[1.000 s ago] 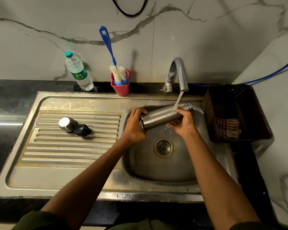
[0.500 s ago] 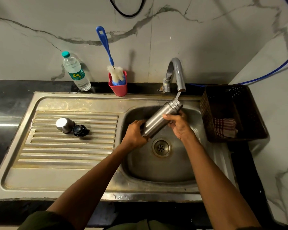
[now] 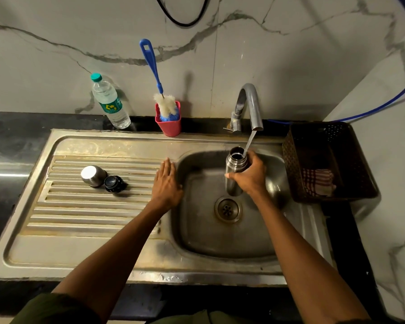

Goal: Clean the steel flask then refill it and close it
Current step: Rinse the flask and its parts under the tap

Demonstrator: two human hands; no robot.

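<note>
Kitchen sink [image 3: 232, 244]: right hand [image 3: 251, 176] grips the steel flask [image 3: 234, 170] upright under the running tap [image 3: 249, 106] to fill it, left hand [image 3: 166, 183] flat on the rim.

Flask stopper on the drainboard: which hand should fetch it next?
Left. The left hand rests open beside the black stopper; the right hand holds the flask under the tap.
</note>
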